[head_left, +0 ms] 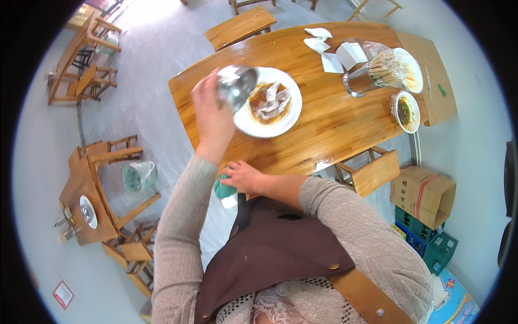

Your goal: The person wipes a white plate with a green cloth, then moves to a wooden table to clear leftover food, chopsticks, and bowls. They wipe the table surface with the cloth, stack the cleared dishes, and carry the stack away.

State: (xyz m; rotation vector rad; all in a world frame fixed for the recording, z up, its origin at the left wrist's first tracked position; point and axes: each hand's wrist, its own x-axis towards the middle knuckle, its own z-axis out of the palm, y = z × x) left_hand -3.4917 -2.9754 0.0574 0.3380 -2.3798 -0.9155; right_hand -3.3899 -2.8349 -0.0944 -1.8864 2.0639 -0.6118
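Note:
My left hand [210,110] grips a shiny metal bowl [237,86], tipped over the left rim of a white plate [253,127] on the wooden table. Reddish-brown sauce and crumpled white tissue [274,102] lie in the plate. By the table's near left edge, my right hand [243,177] has its fingers curled over a teal-and-white thing [225,189]. Whether that is a cloth or part of a container, I cannot tell. The inside of the bowl is turned away from view.
On the table [313,124] stand a metal holder of wooden chopsticks [360,82], a white tissue box [352,55], crumpled tissues [317,40], and a white bowl with leftovers [406,112]. Stools [372,171] flank it. A lined bin [139,175] stands left; a cardboard box [423,194] sits right.

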